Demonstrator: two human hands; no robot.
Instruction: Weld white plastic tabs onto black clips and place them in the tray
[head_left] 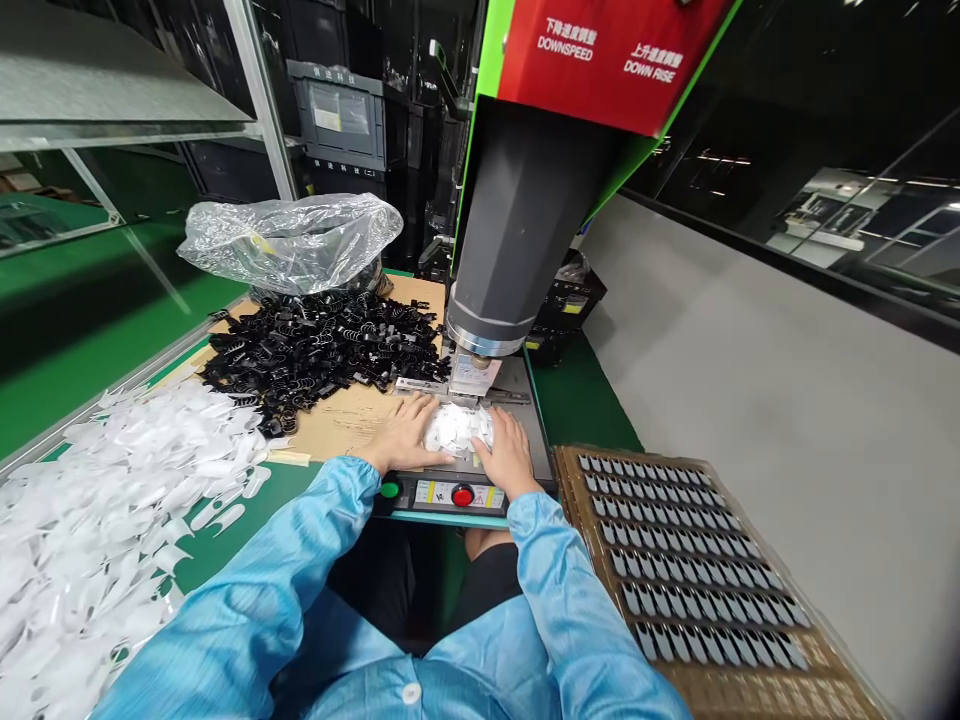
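Note:
On the base plate (pixel 538 462) of the press sits a small heap of thin white plastic pieces (pixel 454 428). My left hand (pixel 409 435) lies along the heap's left side, fingers stretched forward and thumb at its near edge. Opposite it, my right hand (pixel 510 452) rests against the right side with its fingers extended. Both hands are open and cup the heap between them; whether any single piece is pinched cannot be seen. Just beyond the heap stands the pale tool block (pixel 474 374) under the press head (pixel 499 230).
A green button (pixel 390 489) and a red button (pixel 462 495) face me. Loose white pieces (pixel 112 510) spread at left, with black clip-like parts (pixel 330 345) behind and a clear plastic bag (pixel 292 240). At right lies a brown tray (pixel 712 690) with rows of grey-and-black parts.

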